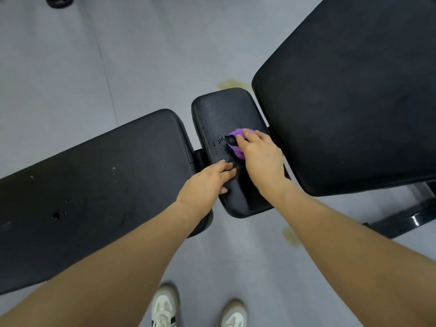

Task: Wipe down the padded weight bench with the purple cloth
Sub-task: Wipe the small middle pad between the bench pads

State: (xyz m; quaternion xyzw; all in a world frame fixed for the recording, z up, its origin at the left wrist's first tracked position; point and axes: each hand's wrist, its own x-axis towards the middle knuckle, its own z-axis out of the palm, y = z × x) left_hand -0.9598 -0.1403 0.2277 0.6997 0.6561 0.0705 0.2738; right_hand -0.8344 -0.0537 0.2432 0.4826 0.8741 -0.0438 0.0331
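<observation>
The black padded weight bench has three pads: a long one at the left, a small middle pad and a large raised pad at the right. My right hand grips the bunched purple cloth on the middle pad's right side. Wet streaks glisten on the pad just left of the cloth. My left hand lies flat, fingers straight, on the near left part of the same pad. A small dark round object pokes out at the cloth's left edge; I cannot tell what it is.
Grey floor lies around the bench, with yellowish stains beyond the middle pad and another near my right forearm. A black metal frame foot sticks out at the lower right. My two shoes stand below. A dark object lies far left.
</observation>
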